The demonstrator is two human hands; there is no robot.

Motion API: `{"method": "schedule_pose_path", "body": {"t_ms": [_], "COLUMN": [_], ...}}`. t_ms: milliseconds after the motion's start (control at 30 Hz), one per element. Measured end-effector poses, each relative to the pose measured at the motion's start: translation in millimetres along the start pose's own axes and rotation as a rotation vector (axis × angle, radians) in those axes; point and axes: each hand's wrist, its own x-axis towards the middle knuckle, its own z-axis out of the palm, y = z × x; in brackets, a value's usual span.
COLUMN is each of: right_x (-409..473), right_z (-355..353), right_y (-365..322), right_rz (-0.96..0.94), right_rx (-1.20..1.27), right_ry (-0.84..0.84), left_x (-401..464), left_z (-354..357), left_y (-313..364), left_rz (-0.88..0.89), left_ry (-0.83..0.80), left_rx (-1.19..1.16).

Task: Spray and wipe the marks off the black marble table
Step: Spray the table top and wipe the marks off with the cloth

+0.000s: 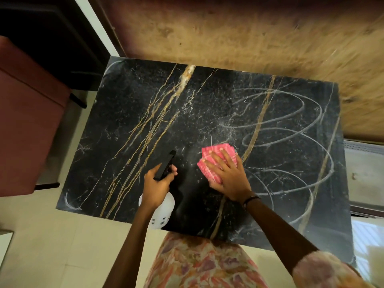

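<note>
Beside the left hand (154,185) gripping a spray bottle (161,213), the flat right hand (227,175) presses a pink cloth (209,161) — pale looping marks (291,142) scrawl the black marble table (145,104) beyond.

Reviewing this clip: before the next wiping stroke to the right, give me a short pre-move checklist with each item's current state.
1. Folded pink cloth flat on the black marble table under the right hand: ok.
2. Left hand has a firm grip on the white spray bottle with black trigger head: ok.
3. Spray droplets on the surface ahead of the cloth: ok, a fine mist shows near it.
4. White looping chalk marks removed: not ok, they cover the right half.
5. Corner marks at the left edges removed: not ok.
6. Cloth damp enough: cannot tell.
</note>
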Motion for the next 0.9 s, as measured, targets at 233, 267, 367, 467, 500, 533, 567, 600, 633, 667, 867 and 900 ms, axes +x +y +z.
{"method": "schedule_pose_path", "body": {"t_ms": [233,267,367,467,500,533,567,600,633,667,867,900], "right_x": [87.6,88.3,64.7,29.9,24.4,22.5,25.4,34.4,48.1,64.2,142.4,138.0], "right_z": [-13.3,-11.0,2.5,9.8,9.9,7.6,3.3,-1.5,-6.7,-12.6,-22.5,-18.6], "right_y": [-56.3,-64.5,-69.7,-37.6,-21.8,-6.4,6.7,16.7,22.3,23.2,-24.5,-34.9], "right_rz": [0.1,0.033,-0.213,-0.304,-0.27,-0.205,-0.124,-0.041,0.037,0.111,0.153,0.079], "right_rx": [0.023,0.014,-0.03,-0.105,-0.114,-0.112,-0.098,-0.076,-0.05,-0.029,-0.008,-0.011], "right_ry": [0.014,0.018,0.015,0.075,0.093,0.094,0.09,0.086,0.08,0.075,0.084,0.091], "left_x": [19.4,23.9,36.9,47.3,51.0,53.0,54.3,56.7,58.9,61.1,69.6,70.6], "left_z": [-8.0,-8.4,-10.1,-11.7,-12.6,-12.6,-12.3,-12.3,-12.2,-12.1,-5.6,-3.8], "left_y": [10.2,11.2,13.1,17.2,18.3,20.2,21.8,23.0,24.1,25.1,33.1,34.6], "left_rz": [-0.007,-0.009,-0.047,-0.034,-0.029,-0.024,-0.019,-0.016,-0.018,-0.021,0.019,0.013], "left_ry": [-0.002,-0.011,-0.021,-0.034,-0.031,-0.034,-0.04,-0.049,-0.053,-0.055,-0.089,-0.098], "left_rx": [-0.027,-0.028,-0.025,-0.006,0.007,0.022,0.037,0.047,0.051,0.053,0.037,0.029]}}
